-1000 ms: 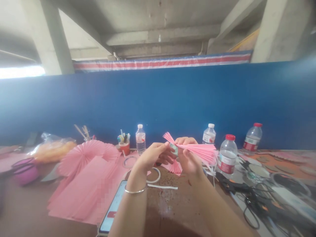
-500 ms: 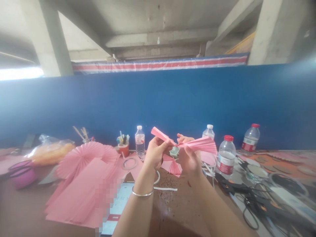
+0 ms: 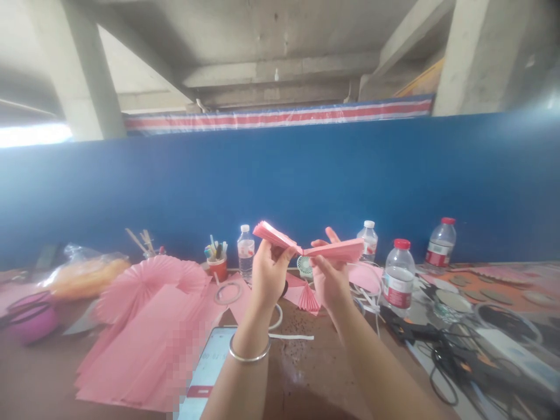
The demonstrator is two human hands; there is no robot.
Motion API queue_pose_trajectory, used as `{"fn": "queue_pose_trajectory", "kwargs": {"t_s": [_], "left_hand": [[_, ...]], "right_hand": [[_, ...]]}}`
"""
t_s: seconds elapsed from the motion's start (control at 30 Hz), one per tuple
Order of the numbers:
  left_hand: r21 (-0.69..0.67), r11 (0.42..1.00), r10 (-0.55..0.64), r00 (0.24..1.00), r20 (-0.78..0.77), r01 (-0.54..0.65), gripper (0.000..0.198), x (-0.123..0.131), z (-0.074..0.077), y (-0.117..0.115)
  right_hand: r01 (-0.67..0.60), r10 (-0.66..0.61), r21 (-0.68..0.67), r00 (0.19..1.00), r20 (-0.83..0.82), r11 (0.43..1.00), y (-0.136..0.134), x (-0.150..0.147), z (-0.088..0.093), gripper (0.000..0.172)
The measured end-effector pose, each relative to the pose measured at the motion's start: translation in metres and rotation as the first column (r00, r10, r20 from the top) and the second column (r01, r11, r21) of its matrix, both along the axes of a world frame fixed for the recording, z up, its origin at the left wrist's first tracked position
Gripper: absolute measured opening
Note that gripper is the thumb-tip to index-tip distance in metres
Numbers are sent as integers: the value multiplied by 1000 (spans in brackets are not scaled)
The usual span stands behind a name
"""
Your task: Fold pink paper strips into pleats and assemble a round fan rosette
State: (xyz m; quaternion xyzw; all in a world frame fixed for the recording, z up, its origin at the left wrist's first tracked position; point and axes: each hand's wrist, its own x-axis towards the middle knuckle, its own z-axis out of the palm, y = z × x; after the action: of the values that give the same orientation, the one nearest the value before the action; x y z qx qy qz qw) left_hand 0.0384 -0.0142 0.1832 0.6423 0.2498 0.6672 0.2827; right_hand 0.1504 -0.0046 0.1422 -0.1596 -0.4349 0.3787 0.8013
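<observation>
Above the table I hold a pleated pink paper fan (image 3: 335,251), pinched narrow at its middle with a folded wing on each side. My left hand (image 3: 272,271) is closed on the left wing, thumb near the narrow middle. Around the right wing, my right hand (image 3: 330,277) grips with the thumb in front, and some of its fingers stick up behind the paper. Below and between the hands, a small pink pleated piece (image 3: 308,300) lies on the table. A small round pale-green fan (image 3: 305,266) stands just behind it.
Pink paper sheets (image 3: 131,350) and a pleated rosette (image 3: 126,286) lie to the left. A phone (image 3: 205,361) rests by my left forearm. Red-capped bottles (image 3: 399,277), black cables (image 3: 441,356) and a clear bottle (image 3: 245,251) stand or lie around. A blue partition (image 3: 280,175) rises behind.
The right wing has gone from spread out to folded narrow. Both hands have shifted slightly left, and the left wing now tilts with its pleat edges showing.
</observation>
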Motion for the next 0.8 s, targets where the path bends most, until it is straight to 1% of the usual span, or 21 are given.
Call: {"fn": "queue_pose_trajectory", "kwargs": {"t_s": [0.1, 0.17, 0.27, 0.33, 0.4, 0.53, 0.6, 0.7, 0.8], "left_hand": [[9, 1000, 29, 1000, -11, -29, 19, -2, 0, 2], [1, 999, 38, 999, -10, -38, 20, -2, -1, 2], [-4, 999, 44, 999, -21, -44, 20, -2, 0, 2], [-3, 998, 64, 997, -34, -65, 19, -2, 0, 2], [-1, 997, 77, 996, -37, -77, 18, -2, 0, 2], [4, 1000, -3, 1000, -3, 3, 17, -2, 0, 3], [-5, 999, -37, 999, 8, 37, 16, -2, 0, 3], [-25, 998, -58, 998, 9, 59, 14, -1, 0, 2], [-54, 992, -116, 993, 37, 118, 15, 1, 0, 1]], "right_hand": [[-96, 95, -7, 994, -56, 995, -1, 0, 1, 25], [-123, 119, -22, 986, -119, 992, -1, -2, 2, 20], [-120, 109, -50, 977, -183, 992, 0, -5, 2, 19], [-98, 84, -79, 983, -166, 992, 1, -5, 1, 21], [-65, 53, -106, 993, -110, 992, 1, -5, 0, 22], [-11, 7, -107, 999, -33, 994, -2, -4, 0, 22], [-13, 12, -108, 1000, -16, 994, -4, -4, 1, 22], [-36, 34, -112, 999, -17, 993, -6, -4, 2, 21], [-37, 36, -93, 999, -13, 995, -8, -4, 2, 21]]}}
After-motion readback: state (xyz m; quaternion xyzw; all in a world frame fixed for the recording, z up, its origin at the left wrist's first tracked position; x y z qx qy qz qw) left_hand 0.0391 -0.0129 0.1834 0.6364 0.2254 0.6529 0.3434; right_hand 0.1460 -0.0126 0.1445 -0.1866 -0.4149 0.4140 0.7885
